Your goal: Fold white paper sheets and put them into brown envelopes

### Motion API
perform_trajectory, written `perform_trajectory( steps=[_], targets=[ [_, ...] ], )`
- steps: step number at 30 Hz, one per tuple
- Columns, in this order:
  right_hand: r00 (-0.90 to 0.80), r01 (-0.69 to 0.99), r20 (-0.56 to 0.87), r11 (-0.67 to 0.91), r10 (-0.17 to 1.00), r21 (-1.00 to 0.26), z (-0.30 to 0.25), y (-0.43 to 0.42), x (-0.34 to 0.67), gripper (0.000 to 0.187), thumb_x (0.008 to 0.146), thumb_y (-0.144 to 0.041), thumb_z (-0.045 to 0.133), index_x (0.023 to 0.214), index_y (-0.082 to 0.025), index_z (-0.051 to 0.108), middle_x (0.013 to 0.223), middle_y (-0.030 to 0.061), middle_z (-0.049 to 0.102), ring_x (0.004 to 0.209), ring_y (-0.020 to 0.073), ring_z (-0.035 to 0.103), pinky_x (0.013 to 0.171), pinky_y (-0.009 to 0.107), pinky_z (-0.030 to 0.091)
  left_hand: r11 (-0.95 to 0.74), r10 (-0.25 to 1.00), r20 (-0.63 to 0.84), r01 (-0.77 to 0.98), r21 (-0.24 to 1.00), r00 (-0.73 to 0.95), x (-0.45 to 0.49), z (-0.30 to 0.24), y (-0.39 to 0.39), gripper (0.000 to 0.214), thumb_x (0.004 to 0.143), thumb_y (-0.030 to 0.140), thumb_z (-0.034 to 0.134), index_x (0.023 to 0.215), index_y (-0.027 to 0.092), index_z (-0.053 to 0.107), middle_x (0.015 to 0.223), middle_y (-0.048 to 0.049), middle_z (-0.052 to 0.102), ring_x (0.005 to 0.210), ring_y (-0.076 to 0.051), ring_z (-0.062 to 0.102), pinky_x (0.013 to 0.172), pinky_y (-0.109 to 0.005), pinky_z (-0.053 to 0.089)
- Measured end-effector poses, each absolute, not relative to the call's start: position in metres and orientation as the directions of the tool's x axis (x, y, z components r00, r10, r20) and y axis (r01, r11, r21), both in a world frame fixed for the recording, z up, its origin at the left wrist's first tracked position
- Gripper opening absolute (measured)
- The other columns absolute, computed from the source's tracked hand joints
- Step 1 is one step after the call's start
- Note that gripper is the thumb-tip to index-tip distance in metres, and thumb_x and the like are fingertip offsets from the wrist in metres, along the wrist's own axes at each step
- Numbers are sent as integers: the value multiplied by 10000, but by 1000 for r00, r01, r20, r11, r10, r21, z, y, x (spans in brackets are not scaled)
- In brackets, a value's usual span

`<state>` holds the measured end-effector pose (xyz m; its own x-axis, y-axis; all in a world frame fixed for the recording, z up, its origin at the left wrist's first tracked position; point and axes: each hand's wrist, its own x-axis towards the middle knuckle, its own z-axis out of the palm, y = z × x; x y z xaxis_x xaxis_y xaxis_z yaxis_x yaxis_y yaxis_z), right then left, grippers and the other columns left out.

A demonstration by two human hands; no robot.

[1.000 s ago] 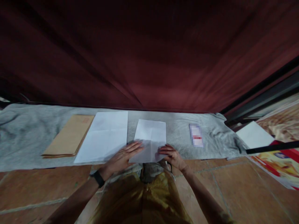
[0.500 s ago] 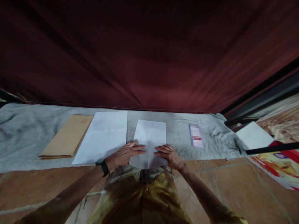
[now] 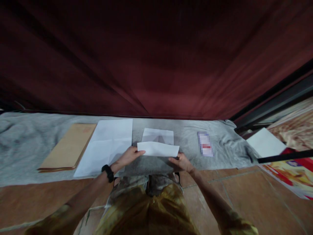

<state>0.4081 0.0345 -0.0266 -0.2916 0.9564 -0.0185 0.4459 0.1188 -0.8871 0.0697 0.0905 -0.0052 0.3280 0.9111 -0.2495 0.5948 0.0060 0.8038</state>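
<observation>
A white sheet of paper (image 3: pixel 157 143) lies on the grey cloth (image 3: pixel 29 143) in front of me, its near half lifted and bent up toward its far edge. My left hand (image 3: pixel 127 157), with a black band on the wrist, pinches the raised flap's left corner. On the flap's right corner my right hand (image 3: pixel 180 161) is closed too. The far half of the sheet still rests flat on the cloth.
A larger creased white sheet (image 3: pixel 107 145) lies left of it, with brown envelopes (image 3: pixel 69 147) further left. A small printed card (image 3: pixel 204 143) sits to the right. Off the cloth at right are another white sheet (image 3: pixel 265 142) and a colourful poster (image 3: pixel 293 174). Red curtain (image 3: pixel 156 58) hangs behind.
Both hands were pressing flat on the sheet's near half; now they have gripped its near edge and lifted it up and away from me.
</observation>
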Motion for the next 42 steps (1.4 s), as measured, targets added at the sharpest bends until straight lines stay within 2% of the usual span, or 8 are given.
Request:
perform_trajectory(
  steps=[3, 7, 11, 14, 18, 28, 36, 42],
  targets=[
    [-168, 339, -50, 9, 985, -941, -28, 39, 404, 461, 890, -611, 600, 1060, -214, 765, 1083, 54, 777, 1035, 265, 715, 970, 457, 564, 77, 937, -260, 587, 806, 234, 76, -1, 96, 473, 739, 639, 572, 610, 189, 637, 605, -6, 629, 650, -208, 583, 572, -275, 407],
    [-84, 243, -120, -97, 989, -965, -30, 46, 396, 497, 917, -634, 527, 1009, -199, 749, 947, 48, 775, 946, 236, 717, 907, 393, 578, 129, 955, -264, 612, 780, 134, 85, 5, 100, 463, 743, 632, 565, 607, 192, 610, 574, 7, 574, 606, -183, 546, 545, -268, 365],
    [52, 337, -93, -105, 994, -936, -32, 51, 388, 479, 941, -610, 467, 876, -201, 709, 778, 23, 720, 774, 204, 676, 749, 320, 571, 145, 964, -260, 695, 704, 62, 93, 7, 102, 414, 805, 572, 566, 665, 189, 641, 594, -2, 591, 645, -191, 580, 563, -270, 373],
    [156, 550, -29, -111, 987, -828, -31, 53, 382, 430, 963, -529, 430, 865, -203, 693, 744, 23, 694, 699, 192, 640, 664, 291, 532, 152, 964, -262, 747, 647, 31, 100, 7, 104, 353, 856, 508, 565, 765, 187, 682, 655, -20, 646, 702, -200, 623, 596, -272, 392],
    [230, 713, 7, -163, 973, -682, -26, 59, 376, 344, 952, -404, 441, 848, -197, 695, 830, 73, 709, 737, 207, 654, 694, 297, 512, 174, 961, -274, 824, 539, -23, 108, 10, 107, 339, 910, 483, 538, 879, 185, 697, 808, -73, 725, 805, -225, 672, 640, -281, 410],
    [340, 839, -55, -329, 939, -433, -8, 72, 360, 340, 1006, -331, 447, 960, -132, 720, 947, 144, 756, 890, 215, 732, 756, 250, 497, 232, 945, -294, 926, 298, -143, 125, 18, 114, 359, 960, 506, 468, 1016, 230, 691, 1023, -97, 763, 987, -263, 711, 778, -318, 500],
    [386, 877, -49, -383, 921, -291, -1, 78, 349, 295, 1019, -287, 476, 1004, -114, 715, 987, 171, 758, 903, 238, 751, 763, 274, 517, 196, 970, -180, 960, 202, -160, 135, 13, 112, 462, 1018, 452, 332, 1154, 178, 679, 1016, -156, 755, 999, -294, 716, 808, -363, 511],
    [402, 887, -17, -394, 915, -242, -5, 85, 349, 283, 1017, -285, 491, 1041, -116, 717, 992, 173, 759, 895, 243, 756, 769, 290, 537, 179, 977, -146, 969, 173, -154, 138, 12, 119, 484, 1020, 452, 319, 1108, 162, 697, 987, -166, 757, 961, -307, 723, 790, -372, 512]
  ],
)
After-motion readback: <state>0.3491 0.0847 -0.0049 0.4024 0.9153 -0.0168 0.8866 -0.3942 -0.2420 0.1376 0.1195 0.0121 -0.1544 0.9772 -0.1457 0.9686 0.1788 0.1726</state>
